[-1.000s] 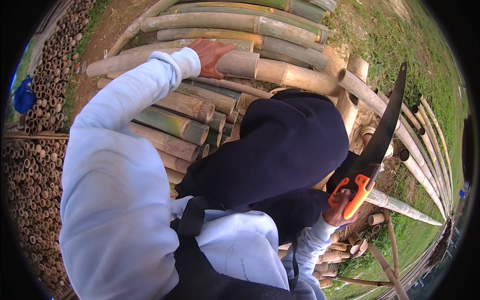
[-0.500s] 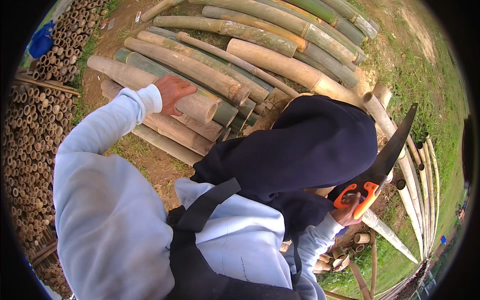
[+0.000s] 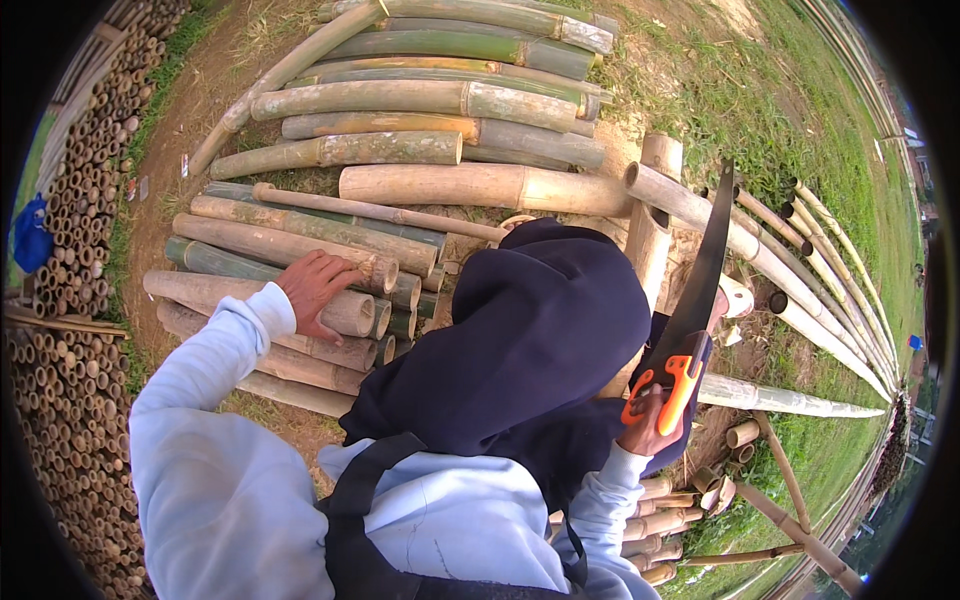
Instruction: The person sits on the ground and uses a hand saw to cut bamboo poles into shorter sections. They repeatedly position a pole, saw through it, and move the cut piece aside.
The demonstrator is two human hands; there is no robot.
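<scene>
My left arm, in a pale blue sleeve, stretches forward and up from the lower left, elbow only slightly bent. My left hand (image 3: 318,292) lies palm down with the fingers spread and curled a little, pressing flat on what is under it. My right arm is bent close to my body at the lower right, sleeve cuff at the wrist. My right hand (image 3: 650,425) is closed in a fist around a handle, knuckles turned outward.
</scene>
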